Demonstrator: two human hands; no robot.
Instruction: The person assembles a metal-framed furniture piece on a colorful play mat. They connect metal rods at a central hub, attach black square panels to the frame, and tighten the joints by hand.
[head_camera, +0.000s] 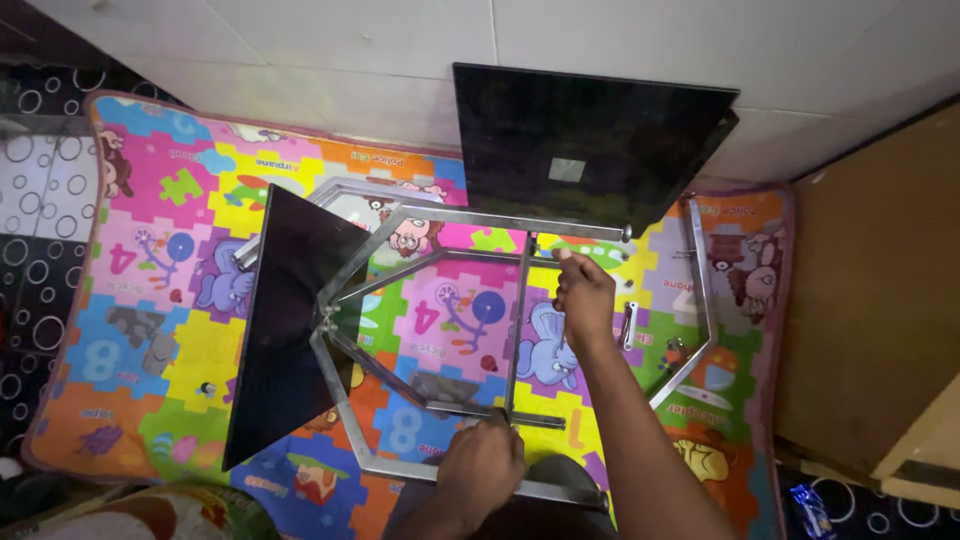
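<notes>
Left hand (482, 468) gripped the near edge of the metal frame (420, 345), fingers closed over the bar where the centre strut (518, 330) met it. Right hand (584, 296) was raised over the far part of the frame, fingers pinched together near the top of the strut; we could not tell whether it held a small part. We found the frame lying flat on the play mat (180, 330), an octagonal outline of grey bars with a smaller hexagon inside it. One dark panel (285, 320) stood attached to the left side of the frame and tilted outward. A second dark panel (590, 150) lay at the far side, partly on the white tiled floor (330, 60). A small metal bracket (628, 325) lay on the mat just beside the right hand. A brown board (870, 300) stood to the right of the mat.
</notes>
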